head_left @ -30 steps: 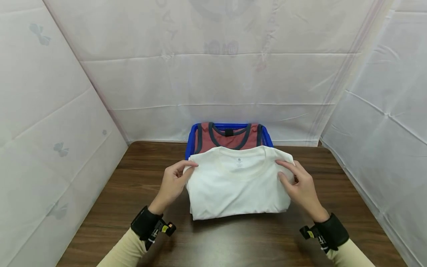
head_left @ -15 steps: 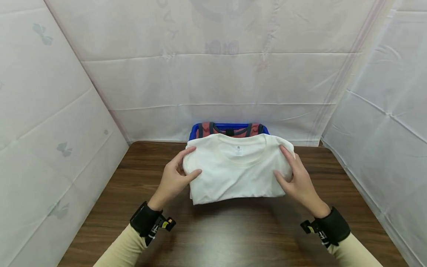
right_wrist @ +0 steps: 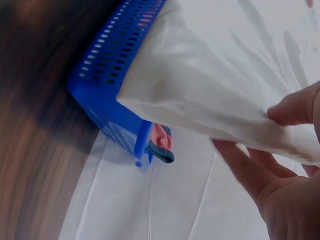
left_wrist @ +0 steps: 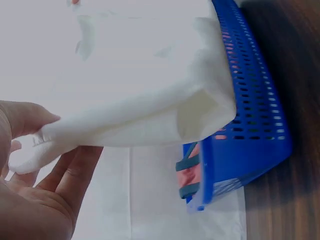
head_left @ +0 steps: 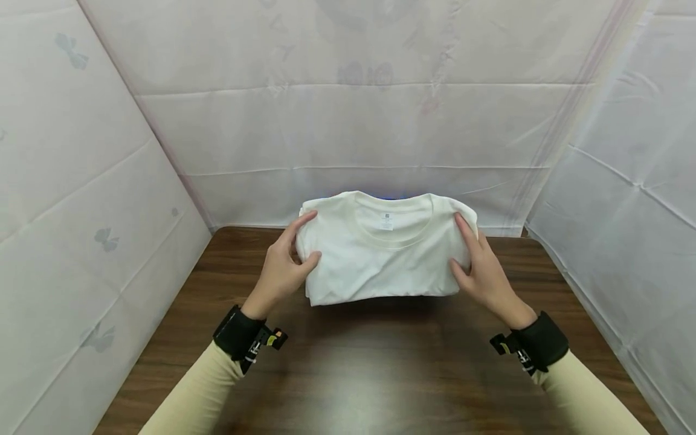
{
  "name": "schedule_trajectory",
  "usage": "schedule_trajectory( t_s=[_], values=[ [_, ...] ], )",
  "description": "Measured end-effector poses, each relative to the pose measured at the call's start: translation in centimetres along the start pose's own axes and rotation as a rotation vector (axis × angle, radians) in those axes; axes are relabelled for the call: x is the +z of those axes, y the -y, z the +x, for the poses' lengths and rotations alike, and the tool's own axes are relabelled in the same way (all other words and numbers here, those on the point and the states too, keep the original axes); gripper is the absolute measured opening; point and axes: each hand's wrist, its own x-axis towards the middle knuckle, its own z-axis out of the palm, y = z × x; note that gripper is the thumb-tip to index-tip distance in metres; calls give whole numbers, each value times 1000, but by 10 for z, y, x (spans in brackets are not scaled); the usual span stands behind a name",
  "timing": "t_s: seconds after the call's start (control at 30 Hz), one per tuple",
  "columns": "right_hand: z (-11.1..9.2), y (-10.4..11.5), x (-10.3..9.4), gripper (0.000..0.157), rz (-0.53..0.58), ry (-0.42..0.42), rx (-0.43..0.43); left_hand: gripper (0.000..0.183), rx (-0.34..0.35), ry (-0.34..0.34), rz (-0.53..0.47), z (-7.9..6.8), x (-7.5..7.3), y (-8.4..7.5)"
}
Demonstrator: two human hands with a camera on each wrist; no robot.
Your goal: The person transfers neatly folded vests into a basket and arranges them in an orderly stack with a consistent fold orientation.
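Observation:
A folded white T-shirt (head_left: 386,254), neckline and printed label facing up, is held by its two sides between my hands. My left hand (head_left: 284,263) grips the left edge, thumb on top and fingers beneath, as the left wrist view shows. On the opposite edge my right hand (head_left: 481,269) pinches the cloth the same way. Below the shirt stands a blue plastic basket (left_wrist: 255,95) with slotted walls; in the head view the shirt covers nearly all of it. Inside the basket lies a red garment with dark grey trim (right_wrist: 162,142), mostly hidden by the shirt.
The basket stands on a dark wood-grain table (head_left: 348,368) near its back edge. White sheets (head_left: 348,133) hang as walls behind and on both sides. Each wrist wears a black strap (head_left: 239,332) with a small camera.
Both hands have carried the white T-shirt away from the body, toward the back of the table and over the basket. The red garment, visible earlier in the head view, is now covered there.

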Motion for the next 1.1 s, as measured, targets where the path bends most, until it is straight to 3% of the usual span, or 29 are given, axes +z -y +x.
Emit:
schedule_trajectory(
  t_s=[0.3, 0.43, 0.63, 0.9, 1.1],
  values=[
    [25, -9, 5, 85, 16, -47, 20, 70, 55, -55, 117, 24, -3, 3],
    [36, -13, 9, 80, 47, -94, 32, 49, 78, -74, 112, 33, -2, 7],
    [49, -19, 15, 62, 40, -136, -2, 28, 29, -86, 92, 44, 1, 17],
    [55, -26, 18, 57, 1, -92, -13, 34, -27, -96, 117, 54, 2, 25],
    [62, -30, 15, 58, 2, -56, 10, 62, -16, -15, 156, 62, 3, 23]
  ],
)
